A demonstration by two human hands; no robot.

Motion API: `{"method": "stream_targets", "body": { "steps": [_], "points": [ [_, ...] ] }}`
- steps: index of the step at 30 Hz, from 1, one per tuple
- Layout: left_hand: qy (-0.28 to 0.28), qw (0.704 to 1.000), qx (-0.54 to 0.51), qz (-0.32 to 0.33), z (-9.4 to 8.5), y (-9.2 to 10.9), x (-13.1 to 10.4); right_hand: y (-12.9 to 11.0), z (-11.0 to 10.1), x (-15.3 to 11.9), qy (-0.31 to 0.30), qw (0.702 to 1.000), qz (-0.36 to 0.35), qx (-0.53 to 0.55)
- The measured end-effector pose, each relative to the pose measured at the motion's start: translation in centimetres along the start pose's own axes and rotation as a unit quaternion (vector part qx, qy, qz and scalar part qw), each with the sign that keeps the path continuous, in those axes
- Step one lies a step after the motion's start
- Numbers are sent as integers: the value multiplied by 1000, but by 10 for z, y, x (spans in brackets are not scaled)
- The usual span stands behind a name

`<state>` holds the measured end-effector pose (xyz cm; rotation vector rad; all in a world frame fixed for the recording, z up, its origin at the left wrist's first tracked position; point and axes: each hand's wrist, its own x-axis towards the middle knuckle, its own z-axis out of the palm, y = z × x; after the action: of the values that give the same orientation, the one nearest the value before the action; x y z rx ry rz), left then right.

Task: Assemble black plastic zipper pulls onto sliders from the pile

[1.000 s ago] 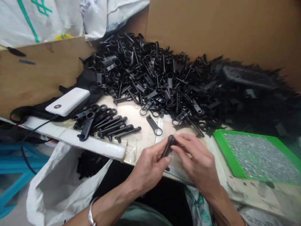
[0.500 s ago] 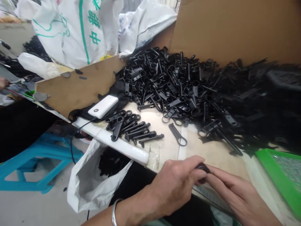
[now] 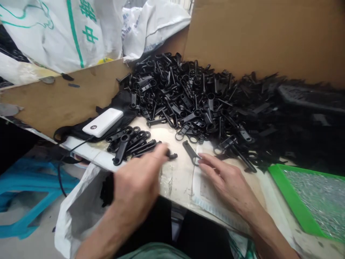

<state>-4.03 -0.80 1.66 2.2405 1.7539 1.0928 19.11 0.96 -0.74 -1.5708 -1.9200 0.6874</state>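
Note:
My right hand point(image 3: 230, 178) has its fingertips on the ring end of a black plastic ring-ended arm point(image 3: 189, 149), which lies on the table. Its fingers are closed at the ring's edge. My left hand point(image 3: 140, 172), smeared by motion, is over the near side of a small cluster of black plastic arms point(image 3: 122, 147). Its fingertips are blurred and partly hidden, so whether they hold anything is unclear. Behind both hands rises a large heap of similar black parts point(image 3: 185, 93).
A green tray point(image 3: 292, 201) of small metal pieces sits at the right. The white power bank point(image 3: 104, 121) with a cable lies on black cloth at the left. An open white sack point(image 3: 72, 212) hangs below the table edge; a cardboard wall point(image 3: 258, 36) stands behind.
My hands were together around a small dark piece and have come apart. The left moved to the small cluster, the right to the lone ring-ended arm. The view has turned slightly right.

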Motion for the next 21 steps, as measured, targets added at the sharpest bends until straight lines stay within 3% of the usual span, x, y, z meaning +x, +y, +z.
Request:
{"method": "stream_targets", "body": {
  "steps": [2, 5, 9, 11, 13, 15, 18, 21],
  "points": [
    [41, 988, 130, -72, -16, -24, 13, 9, -1, 3, 27, 999, 0, -42],
    [-25, 971, 197, -130, -20, -60, 43, 18, 1, 3, 36, 997, -4, -71],
    [-164, 957, 224, -85, -9, -85, 84, 15, 3, 6, 50, 982, -21, -183],
    [-138, 961, 232, -54, -9, -83, 92, 9, 3, 9, 25, 970, -26, -240],
    [-69, 970, 230, -34, -15, -77, 84, 3, 6, 13, -13, 961, -22, -274],
    [-38, 976, 214, -12, -20, -74, 65, -1, 10, 17, -34, 956, -10, -292],
    [-117, 974, 188, 45, -15, -86, 36, 4, 13, 23, -37, 956, 3, -290],
    [-164, 958, 217, 91, -4, -99, 31, 16, 2, 23, -11, 970, -14, -241]
  ]
}}
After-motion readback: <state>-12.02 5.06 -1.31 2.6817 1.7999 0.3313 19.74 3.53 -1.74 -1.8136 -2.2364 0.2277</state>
